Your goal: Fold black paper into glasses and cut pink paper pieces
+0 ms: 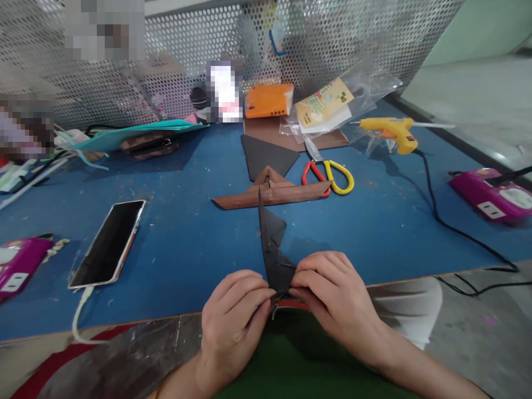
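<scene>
You are pinching the near tip of the dark folded piece (272, 244) between both hands, right at the near edge of the blue table (187, 221). Your left hand (235, 310) is closing on it from one side and your right hand (332, 293) from the other. The fingers (310, 277) of both hands are curling shut around the same narrow end, and the fingertips are almost meeting. The rest of the piece is rising from your grip and pointing away from you, its far point reaching toward the brown folded piece (274, 195) lying flat across the table just beyond.

As I judge it, you are working a crease at that tip, and it is going best if you are pressing with the pads rather than the nails, so the layers are not tearing. Be lining the edges up before you are squeezing hard; a fold this narrow is likely drifting off line if one hand is pushing more than the other. Try resting your wrists on the table edge while you are pressing, since the piece is hanging partly over your lap.

The scissors (332, 174) are lying well apart from your hands, beside the brown piece, and the glue gun (393, 132) is sitting farther back to the right. The phone (110, 241) is lying on the left, away from your hands.
</scene>
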A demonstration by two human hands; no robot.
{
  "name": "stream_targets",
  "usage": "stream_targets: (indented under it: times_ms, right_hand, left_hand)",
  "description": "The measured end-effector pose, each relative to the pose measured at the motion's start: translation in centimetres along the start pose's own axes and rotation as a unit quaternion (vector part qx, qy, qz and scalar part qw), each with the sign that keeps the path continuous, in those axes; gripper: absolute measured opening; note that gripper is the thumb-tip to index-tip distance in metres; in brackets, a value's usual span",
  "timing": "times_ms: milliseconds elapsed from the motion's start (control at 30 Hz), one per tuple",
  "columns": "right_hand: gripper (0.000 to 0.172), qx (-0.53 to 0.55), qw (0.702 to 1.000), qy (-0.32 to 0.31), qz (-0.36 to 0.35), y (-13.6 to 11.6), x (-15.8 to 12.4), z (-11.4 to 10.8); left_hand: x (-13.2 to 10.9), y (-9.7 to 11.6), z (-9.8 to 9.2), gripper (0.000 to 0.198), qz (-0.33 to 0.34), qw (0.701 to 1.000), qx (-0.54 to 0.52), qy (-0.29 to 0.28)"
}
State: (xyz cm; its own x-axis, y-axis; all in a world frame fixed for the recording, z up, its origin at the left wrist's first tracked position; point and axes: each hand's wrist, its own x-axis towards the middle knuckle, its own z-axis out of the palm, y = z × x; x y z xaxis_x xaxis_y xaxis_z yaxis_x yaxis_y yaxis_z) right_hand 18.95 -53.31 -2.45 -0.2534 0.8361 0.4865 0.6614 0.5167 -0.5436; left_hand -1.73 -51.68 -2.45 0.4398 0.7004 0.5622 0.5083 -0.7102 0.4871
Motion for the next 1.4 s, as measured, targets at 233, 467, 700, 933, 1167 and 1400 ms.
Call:
stream_targets:
  times_ms: [233,467,700,933,1167,1400]
  right_hand:
    - [0.022,-0.028,0.999,-0.037,0.011,-0.5,0.4,0.2]
    - [0.020,-0.025,0.998,-0.044,0.024,-0.3,0.1,0.3]
    - [0.015,0.006,0.994,-0.082,0.069,-0.7,0.3,-0.1]
    - [0.014,0.009,0.995,-0.074,0.069,-0.8,0.3,-0.1]
    - [0.014,0.003,0.996,-0.067,0.065,-0.9,0.2,-0.1]
    - [0.013,-0.001,0.995,-0.070,0.065,-0.9,0.2,-0.1]
  left_hand:
    - [-0.6,-0.4,-0.1,0.017,0.048,0.999,0.005,-0.006]
    - [0.3,0.3,-0.1,0.011,-0.031,0.999,-0.034,0.007]
    - [0.8,0.7,0.0,0.013,-0.073,0.996,0.051,-0.002]
    - [1.7,1.1,-0.1,0.019,-0.135,0.987,0.059,-0.063]
    - [2.4,0.7,-0.4,0.019,-0.157,0.983,0.047,-0.079]
    - [2.4,0.3,-0.4,0.019,-0.152,0.984,0.051,-0.077]
